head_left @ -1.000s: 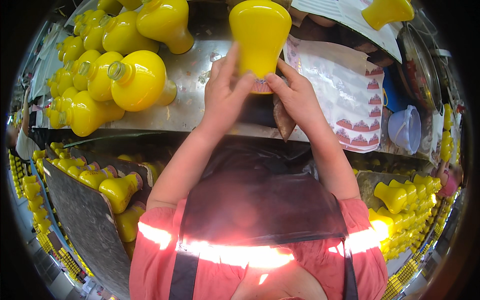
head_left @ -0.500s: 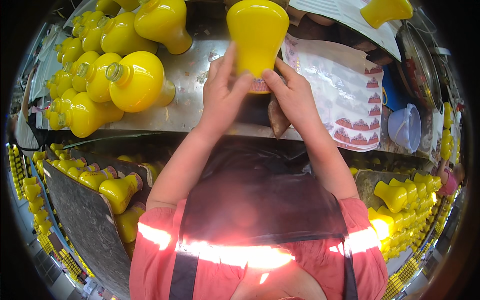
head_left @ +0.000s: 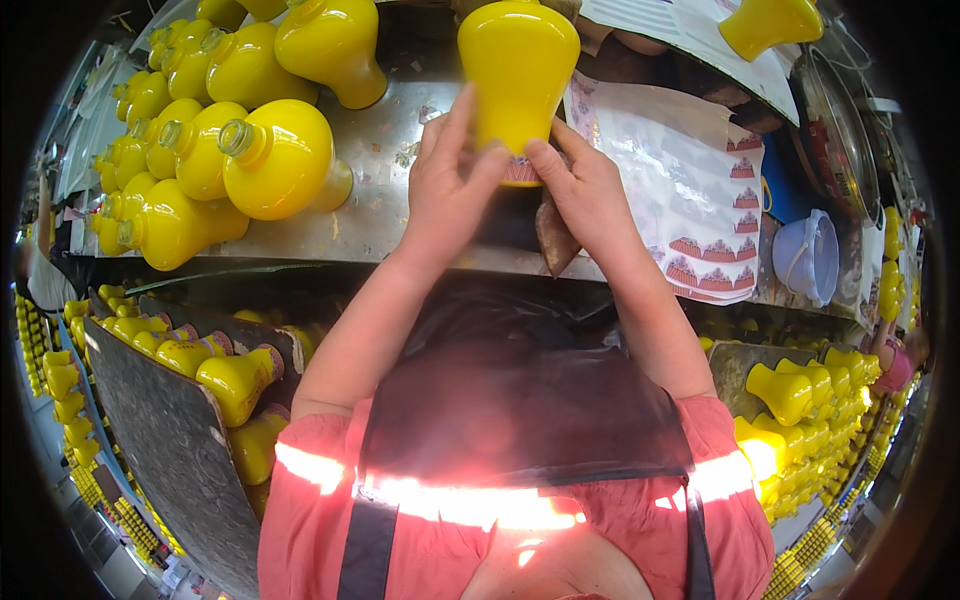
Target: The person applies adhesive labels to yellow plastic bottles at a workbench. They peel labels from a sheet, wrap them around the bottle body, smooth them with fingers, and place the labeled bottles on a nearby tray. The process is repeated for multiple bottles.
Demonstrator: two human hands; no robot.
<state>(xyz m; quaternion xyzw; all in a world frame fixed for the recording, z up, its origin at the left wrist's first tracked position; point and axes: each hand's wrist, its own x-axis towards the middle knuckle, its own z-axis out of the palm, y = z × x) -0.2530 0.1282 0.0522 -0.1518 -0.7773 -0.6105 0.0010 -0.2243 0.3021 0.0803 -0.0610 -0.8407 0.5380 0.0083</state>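
Note:
A glossy yellow bottle (head_left: 518, 75), vase-shaped, lies in front of me with its narrow end toward me. Around that end runs a printed pink band (head_left: 521, 170). My left hand (head_left: 448, 185) closes on its left side, the thumb pressed by the band. From the right, my right hand (head_left: 583, 185) grips the same end, its thumb on the band's other edge. The bottle's far end meets a brownish support, partly hidden. Beside my right hand lie sheets of printed decals (head_left: 690, 170) with pink and purple patterns.
Several yellow bottles (head_left: 280, 160) lie on the metal table (head_left: 375, 165) to the left. A lilac bucket (head_left: 806, 257) stands at the right edge. Below, boards (head_left: 170, 430) carry more bottles on both sides. A pointed brown piece (head_left: 556, 240) juts from the table's front edge.

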